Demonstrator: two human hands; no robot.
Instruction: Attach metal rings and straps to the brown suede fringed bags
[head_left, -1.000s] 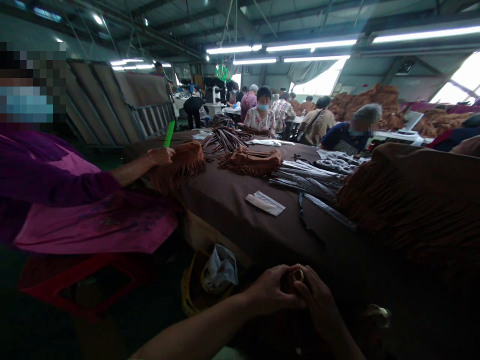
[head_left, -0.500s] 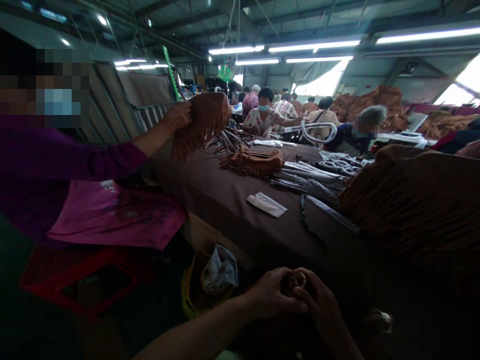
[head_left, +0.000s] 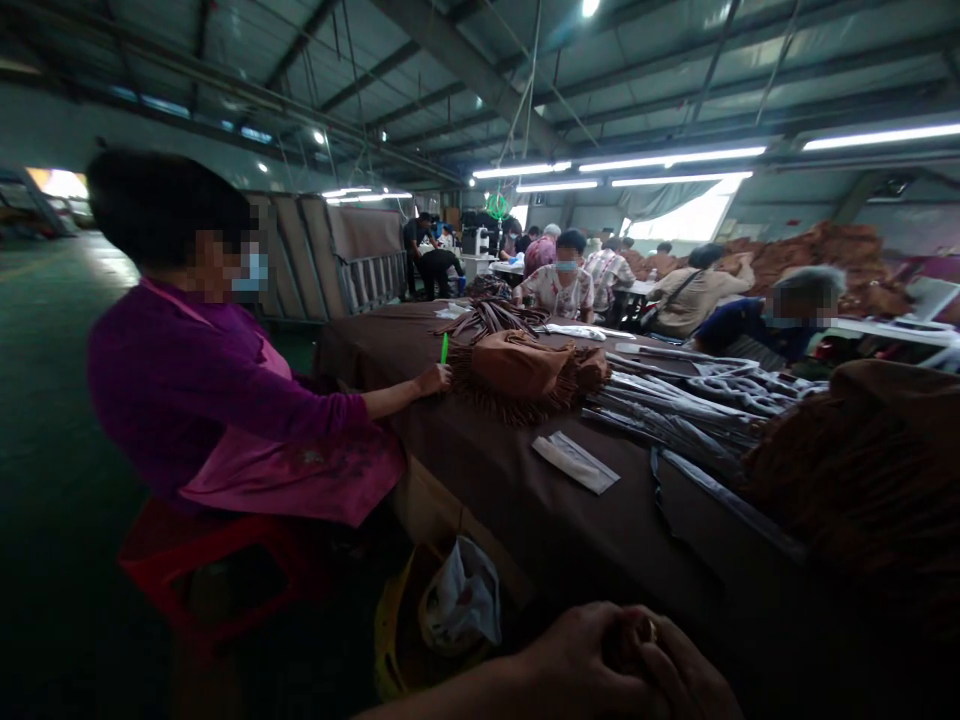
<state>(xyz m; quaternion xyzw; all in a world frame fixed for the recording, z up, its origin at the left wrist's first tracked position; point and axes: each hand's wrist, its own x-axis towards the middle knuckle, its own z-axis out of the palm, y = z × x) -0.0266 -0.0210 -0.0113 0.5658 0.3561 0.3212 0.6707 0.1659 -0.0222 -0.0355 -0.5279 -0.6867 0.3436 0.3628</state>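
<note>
At the bottom of the head view, my left hand (head_left: 574, 655) and my right hand (head_left: 686, 670) are together, fingers curled inward. Between them is a dark brown piece with a small shiny metal ring (head_left: 649, 632). Most of it is hidden by my fingers, and the light there is dim. Both hands are closed on it, near the front edge of the brown-covered table (head_left: 495, 480). On the table beyond lie a flat white packet (head_left: 576, 462) and a dark thin strap (head_left: 660, 490).
At left a co-worker in purple (head_left: 217, 370) sits on a red stool (head_left: 161, 560), one hand (head_left: 433, 380) by a brown fringed piece (head_left: 517, 362). White-wrapped straps (head_left: 660, 400) and a brown fringed pile (head_left: 862, 470) lie at right. A yellow basket (head_left: 390, 640) stands below the table.
The view has swung left and up, so my hands sit lower. The co-worker has lowered the raised brown fringed piece onto the table. My hands stay closed around the ringed piece.
</note>
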